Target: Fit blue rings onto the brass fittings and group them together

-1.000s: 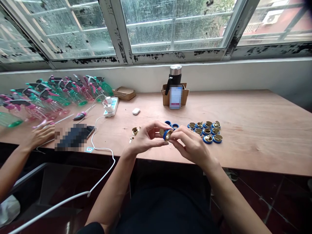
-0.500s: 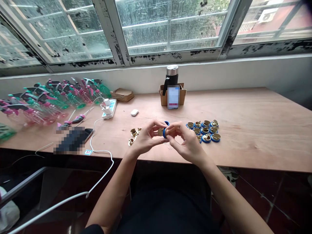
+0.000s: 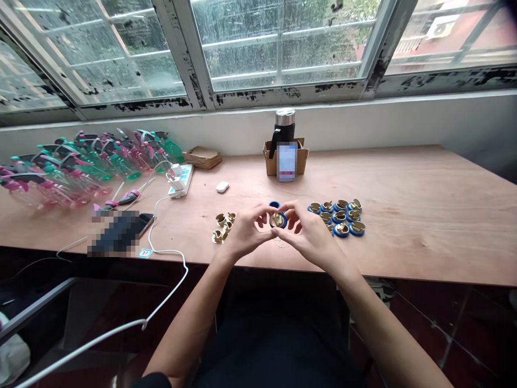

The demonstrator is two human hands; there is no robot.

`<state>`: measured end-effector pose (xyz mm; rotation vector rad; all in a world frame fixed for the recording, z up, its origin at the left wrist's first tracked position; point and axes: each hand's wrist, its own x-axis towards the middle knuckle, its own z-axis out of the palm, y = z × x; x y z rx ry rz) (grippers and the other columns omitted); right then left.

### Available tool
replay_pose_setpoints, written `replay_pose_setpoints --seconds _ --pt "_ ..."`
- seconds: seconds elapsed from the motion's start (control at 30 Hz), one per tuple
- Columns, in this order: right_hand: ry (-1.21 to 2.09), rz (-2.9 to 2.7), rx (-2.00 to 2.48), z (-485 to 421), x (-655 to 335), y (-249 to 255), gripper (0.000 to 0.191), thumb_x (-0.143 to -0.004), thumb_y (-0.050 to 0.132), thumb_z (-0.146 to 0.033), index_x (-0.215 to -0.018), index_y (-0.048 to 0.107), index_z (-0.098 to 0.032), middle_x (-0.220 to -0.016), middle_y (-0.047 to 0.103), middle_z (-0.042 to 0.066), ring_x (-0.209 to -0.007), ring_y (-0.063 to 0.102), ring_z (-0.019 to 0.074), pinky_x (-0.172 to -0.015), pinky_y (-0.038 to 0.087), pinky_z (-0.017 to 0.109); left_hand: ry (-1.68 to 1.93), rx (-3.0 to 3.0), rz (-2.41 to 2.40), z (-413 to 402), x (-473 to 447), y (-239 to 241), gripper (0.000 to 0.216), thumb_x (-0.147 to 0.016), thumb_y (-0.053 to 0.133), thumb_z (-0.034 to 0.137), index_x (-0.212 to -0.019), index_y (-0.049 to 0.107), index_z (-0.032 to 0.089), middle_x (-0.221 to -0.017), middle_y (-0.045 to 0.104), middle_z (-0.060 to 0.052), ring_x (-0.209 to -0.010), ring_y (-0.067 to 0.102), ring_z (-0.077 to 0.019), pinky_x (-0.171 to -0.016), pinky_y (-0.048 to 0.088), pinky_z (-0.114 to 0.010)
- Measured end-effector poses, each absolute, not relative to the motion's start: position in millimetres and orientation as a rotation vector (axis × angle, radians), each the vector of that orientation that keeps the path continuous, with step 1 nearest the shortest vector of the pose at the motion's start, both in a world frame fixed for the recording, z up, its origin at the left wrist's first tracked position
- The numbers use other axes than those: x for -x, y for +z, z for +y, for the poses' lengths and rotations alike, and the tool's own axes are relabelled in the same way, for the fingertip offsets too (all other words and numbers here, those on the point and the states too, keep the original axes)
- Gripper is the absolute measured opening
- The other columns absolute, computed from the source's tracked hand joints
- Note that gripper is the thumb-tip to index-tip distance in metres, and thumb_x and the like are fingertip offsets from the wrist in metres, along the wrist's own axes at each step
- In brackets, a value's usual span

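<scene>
Between the fingertips of both hands is a round gold-coloured metal piece with a blue rim (image 3: 278,220), its gold face with a raised part turned up toward me. My left hand (image 3: 247,230) pinches it from the left, thumb below and fingers above. On the other side, my right hand (image 3: 310,233) grips the rim in the same way. Just behind lies a blue ring (image 3: 275,204), partly covered by the fingers. Several gold pieces without blue rims (image 3: 220,219) lie beside my left hand. Rows of blue-rimmed gold pieces (image 3: 340,216) sit right of my right hand, which hides some.
Green and pink spray bottles (image 3: 72,167) crowd the table's left. Nearer are a power strip (image 3: 181,180), a white case (image 3: 222,187) and a dark phone (image 3: 141,222). A black flask (image 3: 286,129) stands in a cardboard box (image 3: 271,166) with a lit phone (image 3: 287,161) before it.
The blue-rimmed gold piece has turned from edge-on to gold face up. Both hands still hold it; the left has shifted slightly, showing more of the loose gold pieces and the blue ring behind.
</scene>
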<state>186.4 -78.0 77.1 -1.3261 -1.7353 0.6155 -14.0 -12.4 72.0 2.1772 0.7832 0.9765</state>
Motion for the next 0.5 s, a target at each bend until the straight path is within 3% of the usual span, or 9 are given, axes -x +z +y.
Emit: replay_pose_setpoints --seconds 0.1,0.27,0.5 --pt "0.521 -1.76 1.402 -75 -187 73 0.029 -0.095 0.075 -0.046 -0.111 0.066 -0.024 -0.097 0.07 0.004 -0.074 0.064 0.0183 -0.066 0.05 0.032 0.914 -2.301 0.838 -15 12 73 0.025 -0.085 0.079 0.022 -0.111 0.076 0.022 -0.097 0.07 -0.001 -0.076 0.056 -0.0136 -0.071 0.047 -0.029" --pt "0.495 -1.781 1.348 -73 -189 71 0.018 -0.096 0.075 -0.04 -0.097 0.071 -0.023 -0.08 0.066 0.0 -0.068 0.06 0.0172 -0.064 0.046 0.031 0.853 -2.361 0.89 -18 8 71 0.016 -0.086 0.08 0.028 -0.1 0.074 0.023 -0.096 0.07 -0.002 -0.083 0.06 -0.0172 -0.076 0.046 -0.031" --pt "0.847 -1.623 1.238 -69 -204 71 0.026 -0.096 0.074 -0.046 -0.101 0.076 -0.02 -0.074 0.071 0.001 -0.066 0.063 0.0163 -0.062 0.049 0.029 0.889 -2.361 0.885 -17 7 71 0.036 -0.087 0.084 0.049 -0.108 0.071 0.023 -0.1 0.071 -0.003 -0.088 0.064 -0.0199 -0.077 0.047 -0.032"
